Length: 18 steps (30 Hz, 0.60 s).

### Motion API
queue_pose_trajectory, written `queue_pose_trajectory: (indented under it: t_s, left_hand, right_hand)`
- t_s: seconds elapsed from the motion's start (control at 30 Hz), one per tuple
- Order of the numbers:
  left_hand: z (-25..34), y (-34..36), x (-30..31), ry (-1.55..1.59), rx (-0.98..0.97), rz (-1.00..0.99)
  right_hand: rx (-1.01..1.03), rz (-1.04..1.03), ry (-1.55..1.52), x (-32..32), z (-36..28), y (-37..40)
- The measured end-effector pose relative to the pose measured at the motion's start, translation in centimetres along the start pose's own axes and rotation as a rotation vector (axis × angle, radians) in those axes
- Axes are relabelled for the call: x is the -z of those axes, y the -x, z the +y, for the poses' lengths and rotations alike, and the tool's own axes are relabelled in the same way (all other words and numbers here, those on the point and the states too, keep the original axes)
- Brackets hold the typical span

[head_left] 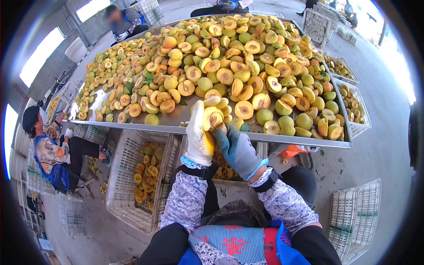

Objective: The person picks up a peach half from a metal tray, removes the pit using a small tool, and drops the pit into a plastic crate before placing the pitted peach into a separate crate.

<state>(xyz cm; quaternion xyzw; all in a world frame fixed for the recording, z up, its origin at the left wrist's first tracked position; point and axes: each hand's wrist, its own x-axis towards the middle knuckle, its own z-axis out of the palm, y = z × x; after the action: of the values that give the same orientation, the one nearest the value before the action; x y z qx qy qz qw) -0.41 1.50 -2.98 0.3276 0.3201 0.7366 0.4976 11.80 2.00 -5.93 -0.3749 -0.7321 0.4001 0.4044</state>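
My left hand (197,137), in a white and yellow glove, is closed around a halved yellow peach (212,117) at the near edge of the metal table. The cut face with its brown centre is turned toward me. My right hand (240,149), in a grey-blue glove, has its fingers bent and pressed together against the lower right of this fruit. What those fingers pinch, if anything, is hidden. Just beyond both hands lies a large heap of cut peaches (229,66), some with stones in them.
The metal table's raised rim (282,139) runs in front of me. Below it stands a white crate (123,198) with peach halves inside. Stacked crates (353,216) are at the right, and filled crates (360,126) beside the table. A seated person (48,150) is at the left; others sit across.
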Motion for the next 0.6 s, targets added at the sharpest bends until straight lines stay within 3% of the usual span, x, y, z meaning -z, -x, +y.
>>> queue_pose_trajectory:
  t_s: [0.3, 0.5, 0.6]
  left_hand:
    - [-0.2, 0.7, -0.3, -0.037, -0.019, 0.052]
    - [0.1, 1.2, -0.2, -0.109, -0.015, 0.041]
    - [0.5, 1.4, -0.4, -0.189, -0.022, 0.034]
  right_hand:
    - [0.053, -0.068, 0.085, 0.3, -0.3, 0.2]
    - [0.014, -0.141, -0.251, -1.8, 1.9, 0.9]
    - [-0.176, -0.213, -0.529, -3.3, 2.8, 1.5]
